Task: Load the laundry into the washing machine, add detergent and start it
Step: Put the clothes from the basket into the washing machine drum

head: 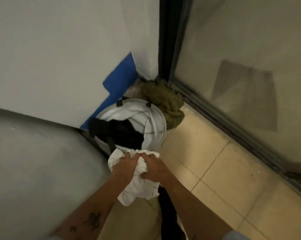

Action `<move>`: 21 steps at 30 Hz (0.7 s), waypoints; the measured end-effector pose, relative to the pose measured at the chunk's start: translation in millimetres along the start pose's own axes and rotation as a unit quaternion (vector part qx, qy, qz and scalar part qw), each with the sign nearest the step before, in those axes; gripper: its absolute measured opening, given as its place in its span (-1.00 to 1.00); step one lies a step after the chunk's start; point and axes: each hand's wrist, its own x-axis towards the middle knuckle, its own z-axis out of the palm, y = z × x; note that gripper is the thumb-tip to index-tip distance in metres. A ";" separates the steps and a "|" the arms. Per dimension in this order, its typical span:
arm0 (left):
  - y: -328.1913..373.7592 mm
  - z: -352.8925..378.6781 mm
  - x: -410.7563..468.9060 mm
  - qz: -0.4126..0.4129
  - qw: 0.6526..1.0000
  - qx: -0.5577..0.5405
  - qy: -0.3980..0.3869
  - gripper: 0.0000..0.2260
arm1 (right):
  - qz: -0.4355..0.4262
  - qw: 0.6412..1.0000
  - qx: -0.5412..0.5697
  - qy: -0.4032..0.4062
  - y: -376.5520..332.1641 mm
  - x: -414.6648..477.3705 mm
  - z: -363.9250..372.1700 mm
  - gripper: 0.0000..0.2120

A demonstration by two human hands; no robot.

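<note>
two hands, left hand [127, 164] and right hand [155, 168], both gripping one white garment [139, 187] by one round hamper [164, 123], one black piece [123, 133] inside, one olive cloth [167, 104] beside it, beige tile floor [207, 161], white wall [59, 58], glass door [241, 66]

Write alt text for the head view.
The left hand and right hand grip a bunched white garment by the near rim of a round white laundry basket holding black clothes and white cloth. The basket stands on beige floor tiles in a corner, with an olive-green cloth heaped behind it.
</note>
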 end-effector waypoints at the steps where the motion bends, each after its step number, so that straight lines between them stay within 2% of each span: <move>1: 0.9 -26.8 -20.0 0.004 1.000 0.000 0.023 -0.39 | -0.016 1.000 -0.015 -0.004 -24.8 -16.5 -28.4 -0.05; 4: 7.3 -118.5 -93.2 0.005 0.997 0.019 0.072 -0.39 | -0.038 0.997 -0.066 -0.004 -100.3 -76.3 -109.9 -0.11; 10: 2.2 -281.1 -245.4 0.012 0.989 -0.048 0.142 -0.42 | -0.061 0.989 -0.122 0.065 -257.6 -191.6 -232.9 -0.23; 12: -11.0 -328.8 -301.1 0.015 0.976 -0.055 0.210 -0.43 | -0.091 0.979 -0.153 0.099 -316.9 -233.8 -271.7 -0.20; 16: -46.1 -400.9 -406.2 -0.009 0.946 -0.048 0.319 -0.43 | -0.170 0.955 -0.194 0.144 -426.9 -300.4 -319.4 -0.15; 21: -101.1 -453.8 -536.5 -0.017 0.902 -0.087 0.423 -0.42 | -0.246 0.923 -0.233 0.183 -555.6 -364.6 -336.6 -0.10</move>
